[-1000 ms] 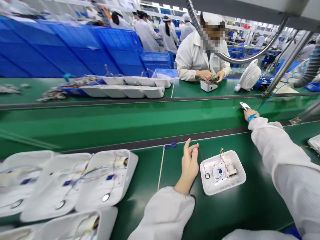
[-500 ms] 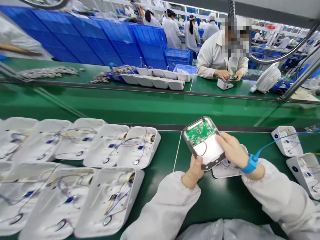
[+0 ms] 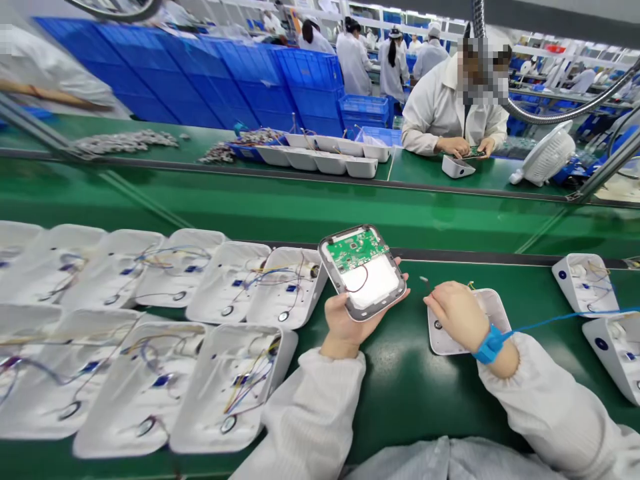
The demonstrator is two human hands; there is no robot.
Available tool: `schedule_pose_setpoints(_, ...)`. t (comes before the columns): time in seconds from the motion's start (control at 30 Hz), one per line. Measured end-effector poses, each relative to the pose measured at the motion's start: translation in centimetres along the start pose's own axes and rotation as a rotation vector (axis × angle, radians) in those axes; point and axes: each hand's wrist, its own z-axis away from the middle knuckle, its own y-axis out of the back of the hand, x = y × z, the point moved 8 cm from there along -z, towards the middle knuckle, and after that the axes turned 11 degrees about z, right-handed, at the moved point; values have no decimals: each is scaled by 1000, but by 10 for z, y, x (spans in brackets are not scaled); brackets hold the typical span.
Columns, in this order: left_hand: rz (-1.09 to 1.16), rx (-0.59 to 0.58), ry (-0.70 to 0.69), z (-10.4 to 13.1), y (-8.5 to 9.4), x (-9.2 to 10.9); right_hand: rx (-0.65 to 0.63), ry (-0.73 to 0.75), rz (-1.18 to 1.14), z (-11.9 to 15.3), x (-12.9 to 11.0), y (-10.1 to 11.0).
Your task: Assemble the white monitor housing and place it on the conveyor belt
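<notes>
Green matting covers the workbench of a busy assembly hall, with a green conveyor belt running across beyond it. Held up above the near bench, between the rows of shells and the open housing, is a grey-rimmed cover panel with a green circuit board in its upper half and a white area below crossed by a thin red wire; the left hand grips it from underneath, fingers wrapped around its lower edge and tips showing at its right side. Just to the right, the right hand lies closed over a white open housing on the mat, its fingers pinched on a thin wire whose dark tip pokes out to the left; a blue wrist strap circles that wrist, and a blue cord leads off to the right. Left of the panel, many white housing shells with coloured wires inside lie in overlapping rows. Two more white housings sit at the right edge of the bench. Across the belt, a person in a white coat handles a small part over a white box, with a white desk fan beside them. A line of white trays and blue crates stands farther back, where other white-coated workers are gathered.
</notes>
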Motion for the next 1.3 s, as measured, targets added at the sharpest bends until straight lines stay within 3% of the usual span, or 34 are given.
schedule_pose_setpoints(0.1,47,-49,56,1,0,-11,-6,-29,-168,11,1,20)
schedule_pose_setpoints(0.27,116,-115,95,-2,-15,-54,65,-30,-371,30,-1,49)
schedule_pose_setpoints(0.47,-7,-84,253,11,-8,-101,149,-26,-393,34,2,51)
schedule_pose_setpoints(0.73,-55,-83,206,25,-6,-101,88,-276,-696,33,5,29)
schedule_pose_setpoints(0.9,-43,-98,182,26,-7,-103,63,-266,-708,31,-4,26)
schedule_pose_setpoints(1.1,-47,-56,164,30,3,-110,122,-260,-674,32,-7,26)
schedule_pose_setpoints(1.3,-12,-42,163,31,2,-112,145,-252,-658,33,-11,28)
